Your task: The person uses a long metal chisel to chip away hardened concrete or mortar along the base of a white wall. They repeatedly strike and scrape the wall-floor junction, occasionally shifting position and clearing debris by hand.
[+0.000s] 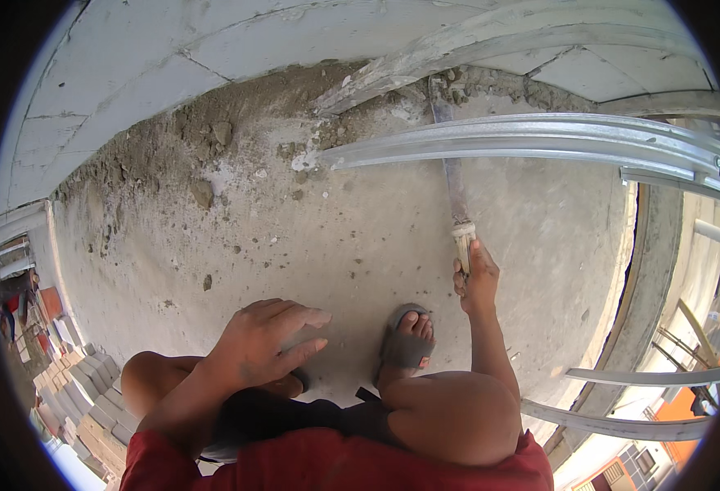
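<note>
My right hand is closed around the pale handle of a long tool with a flat blade, perhaps a machete. The blade points away from me over the concrete floor, passes under shiny metal channels and ends at the rubble by the block wall. Part of it is hidden by the channels. Above my bent knee on the left, my left hand hovers with thumb and fingers apart and nothing in it. A dark sandal is on my foot, between the two hands.
Loose mortar rubble lies along the foot of the block wall. A whitish beam slants down to the floor. At the right is the slab's edge with a concrete ledge beyond; stacked blocks stand at lower left, outside the slab.
</note>
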Demonstrator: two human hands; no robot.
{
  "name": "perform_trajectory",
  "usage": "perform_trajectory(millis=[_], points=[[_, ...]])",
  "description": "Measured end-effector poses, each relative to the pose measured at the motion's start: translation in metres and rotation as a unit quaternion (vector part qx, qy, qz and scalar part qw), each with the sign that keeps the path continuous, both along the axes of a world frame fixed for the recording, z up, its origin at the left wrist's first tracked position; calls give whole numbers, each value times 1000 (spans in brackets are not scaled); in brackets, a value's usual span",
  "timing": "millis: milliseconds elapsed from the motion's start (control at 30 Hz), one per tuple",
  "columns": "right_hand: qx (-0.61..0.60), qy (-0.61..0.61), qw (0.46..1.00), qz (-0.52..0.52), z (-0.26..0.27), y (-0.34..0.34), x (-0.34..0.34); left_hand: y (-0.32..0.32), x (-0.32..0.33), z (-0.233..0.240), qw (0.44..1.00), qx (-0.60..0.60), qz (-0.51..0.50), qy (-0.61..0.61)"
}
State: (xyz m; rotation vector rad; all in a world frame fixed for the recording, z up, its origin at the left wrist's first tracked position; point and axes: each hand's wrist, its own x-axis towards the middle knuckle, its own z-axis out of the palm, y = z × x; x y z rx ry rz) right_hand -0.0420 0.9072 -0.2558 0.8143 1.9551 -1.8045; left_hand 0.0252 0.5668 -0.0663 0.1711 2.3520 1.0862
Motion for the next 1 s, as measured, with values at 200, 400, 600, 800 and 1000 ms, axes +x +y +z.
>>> perform_trajectory(millis=[200,400,600,800,1000], points=[[340,193,907,158,16,42,43,-2,-14,-10,999,-13,-24,37],[46,-59,996,-54,70,33,90,-9,-1,-12,998,-30,-14,-49],[-67,-61,995,-35,32,28,9,-6,12,-8,996,-34,-19,-74],[390,296,855,171,13,29,1,1,1,-9,998,-36,-41,-30],[142,68,984,84,49,44,48,6,-2,-5,999,-25,-18,-24]])
